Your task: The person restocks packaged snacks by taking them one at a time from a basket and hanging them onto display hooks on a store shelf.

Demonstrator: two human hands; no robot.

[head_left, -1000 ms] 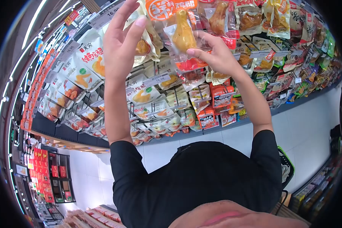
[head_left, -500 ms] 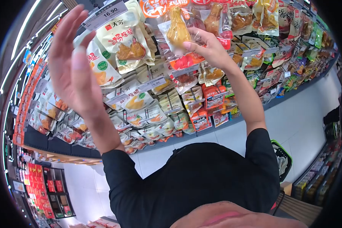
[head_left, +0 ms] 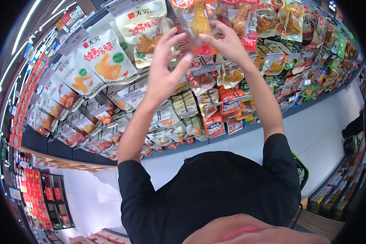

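Light: bright, even store lighting from ceiling strips [head_left: 32, 24] at upper left | Shadows: soft, faint | Glare: sheen on clear snack packets [head_left: 199, 24] | Blur: left hand [head_left: 164, 75] slightly smeared, right hand [head_left: 227, 42] sharper | Distortion: heavy fisheye, shelves [head_left: 69, 142] bowing, black vignette at corners

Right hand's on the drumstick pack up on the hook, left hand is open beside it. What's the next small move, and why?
Probably bring the left hand in to pinch the lower edge of the clear drumstick pack. The right hand grips only one side, the pack hangs among crowded neighbours, and the left fingers are spread and open just beside it.
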